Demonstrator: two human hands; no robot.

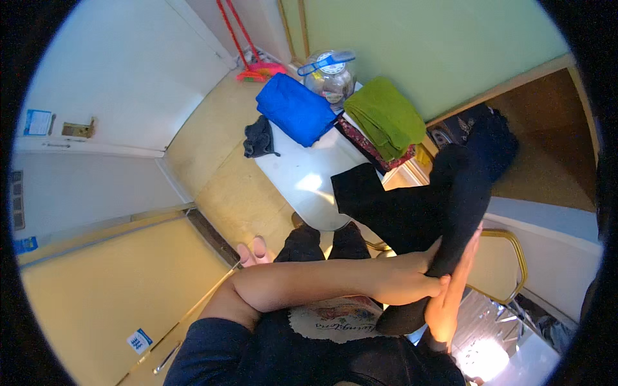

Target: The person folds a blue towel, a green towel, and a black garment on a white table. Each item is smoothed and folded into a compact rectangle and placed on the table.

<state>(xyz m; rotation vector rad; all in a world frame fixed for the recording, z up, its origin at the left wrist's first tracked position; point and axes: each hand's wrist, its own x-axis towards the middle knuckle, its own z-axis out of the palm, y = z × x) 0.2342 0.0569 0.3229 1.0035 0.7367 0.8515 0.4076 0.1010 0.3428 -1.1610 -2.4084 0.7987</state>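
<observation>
A black cloth garment hangs from my hands at the right, partly over the corner of a white table. My left hand reaches across my body and grips the dark fabric, with its thumb against my other palm. My right hand lies flat along the garment's right side, its fingers pointing up; whether it grips the cloth is unclear. Beyond the garment, a folded green cloth tops a stack with a dark red patterned cloth. A folded blue cloth lies left of that stack.
The white table also bears a clear plastic jar with a blue-handled brush on top. A small dark grey cloth hangs at its left edge. Pink slippers, a chair and a red broom with dustpan stand around.
</observation>
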